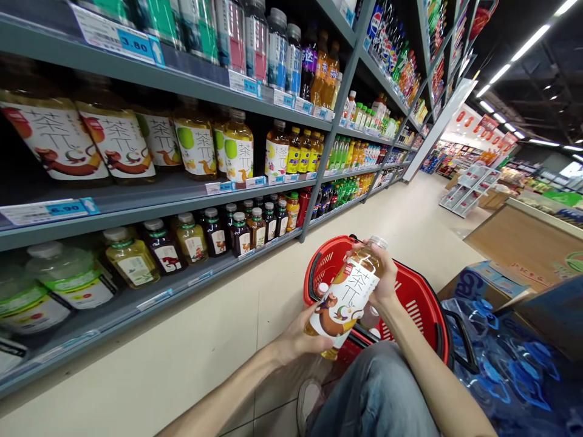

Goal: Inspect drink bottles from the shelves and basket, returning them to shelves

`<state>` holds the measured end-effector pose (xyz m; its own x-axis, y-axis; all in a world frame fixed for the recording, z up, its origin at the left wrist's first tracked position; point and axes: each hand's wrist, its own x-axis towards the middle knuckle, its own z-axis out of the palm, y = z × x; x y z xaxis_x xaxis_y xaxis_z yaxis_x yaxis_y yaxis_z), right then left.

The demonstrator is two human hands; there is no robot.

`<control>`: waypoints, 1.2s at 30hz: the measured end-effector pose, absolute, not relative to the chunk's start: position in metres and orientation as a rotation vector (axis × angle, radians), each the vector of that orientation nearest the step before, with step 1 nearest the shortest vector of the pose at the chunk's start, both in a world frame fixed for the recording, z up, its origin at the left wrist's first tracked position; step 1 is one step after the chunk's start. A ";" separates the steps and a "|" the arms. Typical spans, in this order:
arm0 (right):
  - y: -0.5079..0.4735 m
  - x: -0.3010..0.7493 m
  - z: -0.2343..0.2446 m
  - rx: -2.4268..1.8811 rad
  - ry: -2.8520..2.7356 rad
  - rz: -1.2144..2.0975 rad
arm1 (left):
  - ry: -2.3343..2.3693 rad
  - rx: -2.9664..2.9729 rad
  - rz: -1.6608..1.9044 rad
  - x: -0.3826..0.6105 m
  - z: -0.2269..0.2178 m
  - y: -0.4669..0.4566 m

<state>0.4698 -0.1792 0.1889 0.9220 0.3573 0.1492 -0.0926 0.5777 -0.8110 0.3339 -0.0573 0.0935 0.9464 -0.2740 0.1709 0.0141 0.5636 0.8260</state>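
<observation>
A large tea bottle (348, 297) with a white label and a pale cap is held tilted between both my hands. My left hand (298, 337) is closed round its lower end, with the thumb across the label's bottom edge. Near the neck, my right hand (385, 273) grips the upper side, its fingers partly hidden behind the bottle. Beneath the bottle stands a red shopping basket (412, 273) with black handles. A few bottles with white caps (323, 288) show inside it, mostly hidden by the bottle and my hands.
On the left, a grey shelf unit (182, 209) carries rows of bottled drinks and price tags. Large blue water bottles (514, 370) and a cardboard box (483, 279) stand to the right. Tiled floor (218, 340) runs along the aisle towards a display rack (469, 188).
</observation>
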 end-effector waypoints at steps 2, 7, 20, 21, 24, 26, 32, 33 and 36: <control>-0.178 0.471 0.188 -0.940 -0.291 0.258 | -0.265 0.955 -0.175 0.333 0.095 -0.056; -0.178 0.473 0.188 -0.971 -0.236 0.217 | -0.250 0.933 -0.162 0.334 0.101 -0.053; -0.178 0.472 0.187 -0.936 -0.257 0.220 | -0.247 0.988 -0.192 0.339 0.092 -0.049; -0.179 0.472 0.187 -0.939 -0.257 0.218 | -0.255 0.990 -0.202 0.339 0.091 -0.049; -0.179 0.472 0.188 -0.946 -0.274 0.226 | -0.254 0.996 -0.201 0.341 0.089 -0.048; -0.180 0.472 0.188 -0.942 -0.284 0.229 | -0.244 1.015 -0.194 0.342 0.089 -0.047; -0.180 0.470 0.190 -0.938 -0.294 0.206 | -0.255 1.055 -0.203 0.341 0.088 -0.043; -0.179 0.469 0.190 -0.939 -0.293 0.205 | -0.260 1.049 -0.204 0.341 0.088 -0.042; -0.179 0.469 0.190 -0.954 -0.295 0.205 | -0.275 1.032 -0.203 0.341 0.087 -0.042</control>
<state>0.4688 -0.1791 0.1905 0.9409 0.3004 0.1568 -0.0424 0.5635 -0.8250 0.3409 -0.0416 0.0875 0.9472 -0.2935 0.1291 0.0369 0.4997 0.8654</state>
